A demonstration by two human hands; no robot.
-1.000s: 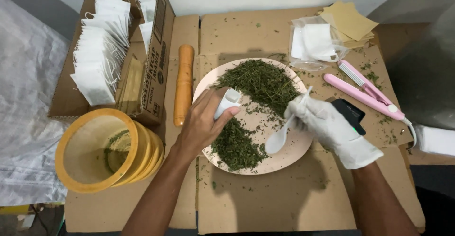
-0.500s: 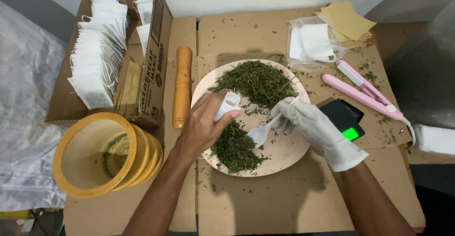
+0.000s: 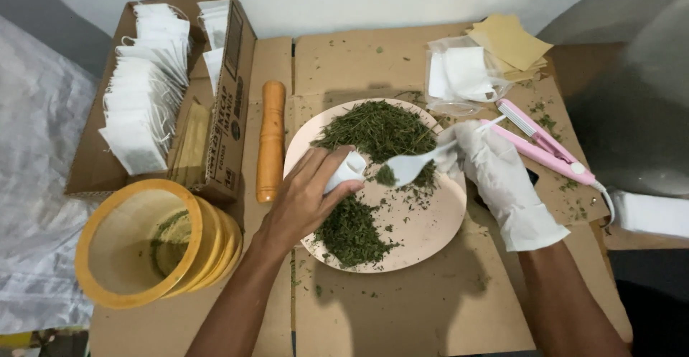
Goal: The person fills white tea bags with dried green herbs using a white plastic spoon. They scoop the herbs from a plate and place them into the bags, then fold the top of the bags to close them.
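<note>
Spoon [image 3: 413, 167] handle hidden in right grip [image 3: 495, 174]; left grip [image 3: 308, 199] pinches pouch [image 3: 346, 170].

Left hand [image 3: 305, 203]: bare, ungloved, forearm uncovered with no sleeve in view. Right hand [image 3: 495, 177]: covered by a thin, white, wrinkled disposable glove ending at the wrist; forearm beyond the cuff is bare.

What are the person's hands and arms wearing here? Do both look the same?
No. The right hand wears a thin, wrinkled white glove that ends just past the wrist. The left hand is bare, without glove, ring or watch. Both forearms are bare; no sleeves show.
</note>
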